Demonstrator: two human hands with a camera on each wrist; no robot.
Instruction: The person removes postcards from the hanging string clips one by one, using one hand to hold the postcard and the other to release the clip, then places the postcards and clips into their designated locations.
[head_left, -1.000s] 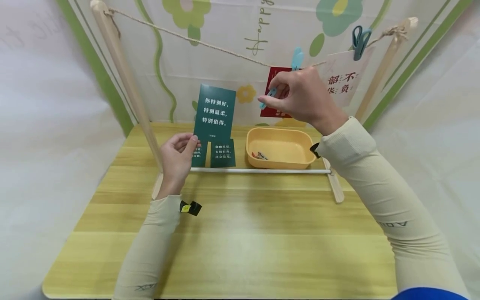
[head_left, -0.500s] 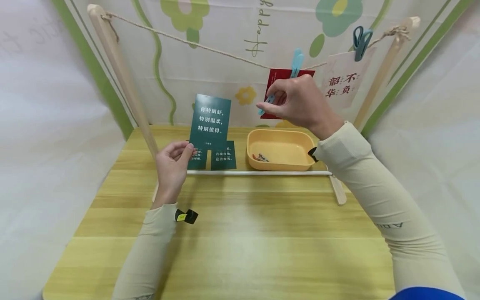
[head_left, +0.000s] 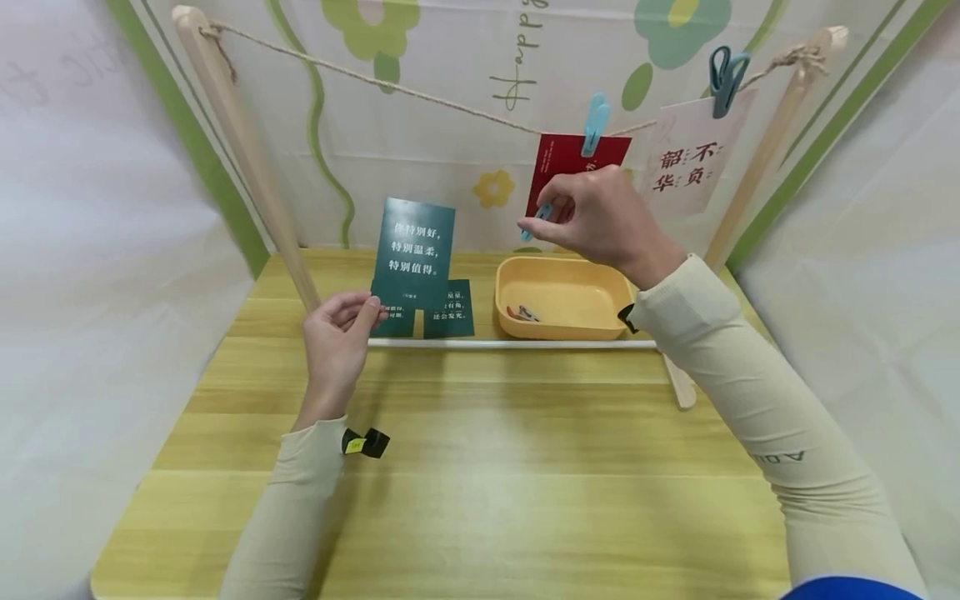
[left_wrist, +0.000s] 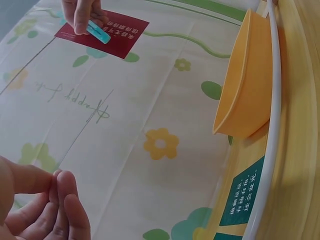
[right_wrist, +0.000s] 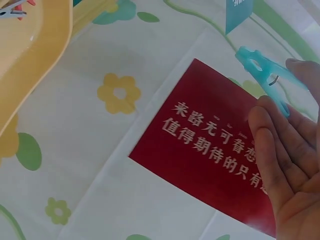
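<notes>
My left hand (head_left: 335,346) pinches the lower left corner of a dark green card (head_left: 414,250) printed with white characters, holding it upright. Between thumb and fingers of my right hand (head_left: 606,218) is a light blue clothespin (right_wrist: 265,72), whose tip points to the left in the head view. Behind that hand a red card (right_wrist: 195,140) hangs from the twine (head_left: 420,90) by another light blue clothespin (head_left: 596,125). Farther right a pale pink card (head_left: 693,162) hangs under a dark teal clothespin (head_left: 726,82). The right hand hides part of the red card.
Two more green cards (head_left: 453,321) lie behind the white rod (head_left: 510,344), partly covered by the held card. A yellow tray (head_left: 570,329) beside them contains small clips (head_left: 522,313). Wooden posts (head_left: 247,158) carry the twine on both sides.
My left hand has moved down and a little left with the green card. My right hand has sunk slightly, uncovering more of the red card, and still pinches the clothespin.
</notes>
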